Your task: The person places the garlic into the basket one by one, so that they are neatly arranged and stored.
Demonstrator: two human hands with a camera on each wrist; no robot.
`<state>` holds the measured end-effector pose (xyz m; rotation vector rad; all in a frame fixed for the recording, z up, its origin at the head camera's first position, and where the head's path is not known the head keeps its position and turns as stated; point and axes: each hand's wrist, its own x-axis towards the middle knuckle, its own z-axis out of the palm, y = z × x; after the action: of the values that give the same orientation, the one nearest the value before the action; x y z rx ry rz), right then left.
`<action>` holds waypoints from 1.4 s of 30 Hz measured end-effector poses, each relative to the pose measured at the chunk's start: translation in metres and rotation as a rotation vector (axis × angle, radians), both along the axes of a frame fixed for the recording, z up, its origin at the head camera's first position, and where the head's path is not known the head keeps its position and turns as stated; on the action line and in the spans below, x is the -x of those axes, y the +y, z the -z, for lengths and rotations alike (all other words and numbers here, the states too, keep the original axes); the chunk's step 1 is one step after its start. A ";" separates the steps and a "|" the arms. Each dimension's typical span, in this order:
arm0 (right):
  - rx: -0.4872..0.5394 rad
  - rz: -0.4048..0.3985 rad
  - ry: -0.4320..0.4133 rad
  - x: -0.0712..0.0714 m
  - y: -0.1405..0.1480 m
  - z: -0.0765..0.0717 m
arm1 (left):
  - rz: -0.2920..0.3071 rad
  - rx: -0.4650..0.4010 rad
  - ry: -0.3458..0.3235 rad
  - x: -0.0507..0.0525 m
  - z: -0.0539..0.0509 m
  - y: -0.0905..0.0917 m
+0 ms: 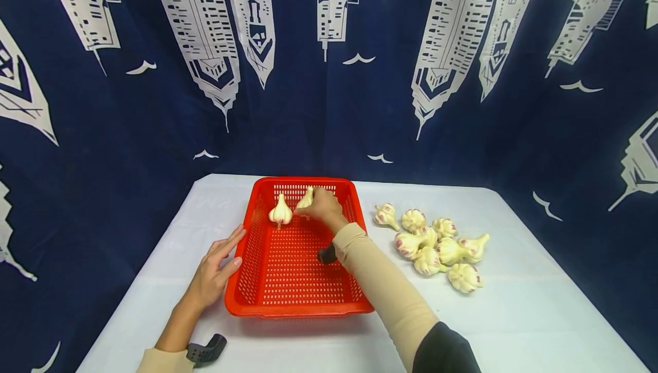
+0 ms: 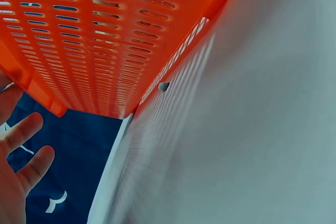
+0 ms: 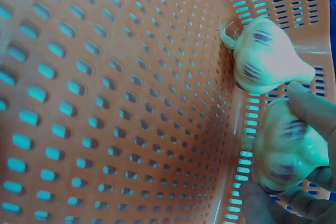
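Observation:
A red perforated plastic basket (image 1: pixel 303 308) stands on the white table. Inside it, near the far wall, my right hand (image 1: pixel 324 208) grips a garlic bulb (image 3: pixel 289 145) between thumb and fingers. Just left of that bulb, another garlic bulb (image 1: pixel 280 213) stands with its stem up. My left hand (image 1: pixel 211 273) rests with extended fingers against the basket's left rim. In the left wrist view, the fingers (image 2: pixel 37 166) are spread beside the basket's outer wall. To the right of the basket lies a pile of several garlic bulbs (image 1: pixel 429 260).
The white table (image 1: pixel 514 327) extends around the basket. A dark blue cloth (image 1: pixel 329 116) with white building prints hangs behind and beside it. Dark straps (image 1: pixel 207 350) sit on the wrists.

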<state>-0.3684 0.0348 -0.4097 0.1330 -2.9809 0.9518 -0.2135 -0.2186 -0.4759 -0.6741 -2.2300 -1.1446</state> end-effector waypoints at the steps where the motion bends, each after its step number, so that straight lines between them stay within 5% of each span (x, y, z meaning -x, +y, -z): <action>1: -0.001 -0.005 -0.001 0.000 -0.001 0.001 | -0.002 0.002 -0.002 0.000 0.000 0.000; 16: -0.055 -0.119 -0.022 0.002 -0.013 0.010 | 0.024 -0.001 0.021 -0.001 -0.002 0.001; 30: -0.108 -0.101 -0.111 0.003 -0.013 0.008 | 0.001 0.012 0.012 0.000 0.000 0.000; 42: -0.176 -0.103 -0.067 0.001 -0.007 -0.018 | 0.008 0.010 0.018 -0.001 -0.002 0.000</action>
<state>-0.3698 0.0280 -0.3918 0.2634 -3.1435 0.7125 -0.2128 -0.2187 -0.4742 -0.6954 -2.2210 -1.1280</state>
